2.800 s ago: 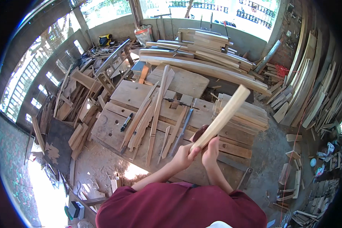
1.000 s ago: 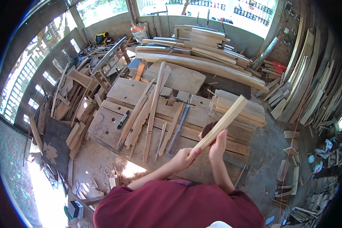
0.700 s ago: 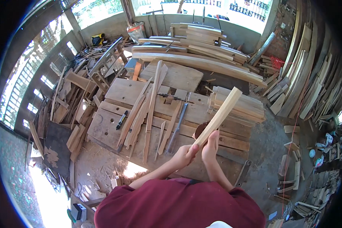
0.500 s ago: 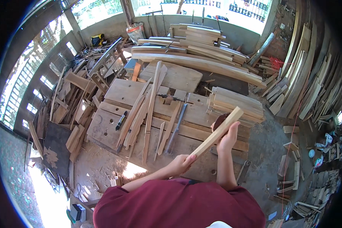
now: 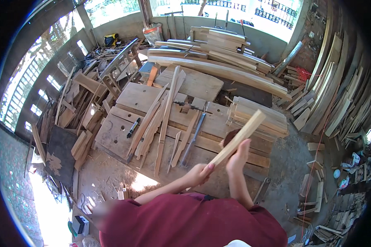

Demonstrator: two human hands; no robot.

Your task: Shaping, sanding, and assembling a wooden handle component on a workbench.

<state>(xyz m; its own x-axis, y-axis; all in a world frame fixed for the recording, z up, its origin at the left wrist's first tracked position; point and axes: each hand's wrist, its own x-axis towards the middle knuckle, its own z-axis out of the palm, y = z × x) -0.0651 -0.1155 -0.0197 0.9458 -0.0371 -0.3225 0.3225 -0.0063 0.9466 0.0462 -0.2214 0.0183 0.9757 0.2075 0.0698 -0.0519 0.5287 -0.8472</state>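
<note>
A pale, squared strip of wood (image 5: 244, 132) is held slantwise over the near right part of the workbench. My left hand (image 5: 200, 173) is closed around its lower end. Farther up, my right hand (image 5: 237, 159) wraps the strip from the right side, the thumb along its edge. A dark reddish-brown sheet (image 5: 230, 137), which looks like sandpaper, pokes out on the strip's far left side by my right hand. The right fingertips are hidden behind the wood.
On the workbench (image 5: 111, 133) lie long wooden strips (image 5: 167, 119), a metal bar (image 5: 193, 139) and a black marker-like tool (image 5: 133, 128). Stacked boards (image 5: 259, 115) sit at its right. Scrap wood (image 5: 86, 117) piles up at left, tall planks (image 5: 338, 82) lean at right.
My right hand and the brown sheet have slid down along the strip toward my left hand. The left hand keeps its hold on the lower end. The whole view has shifted slightly.
</note>
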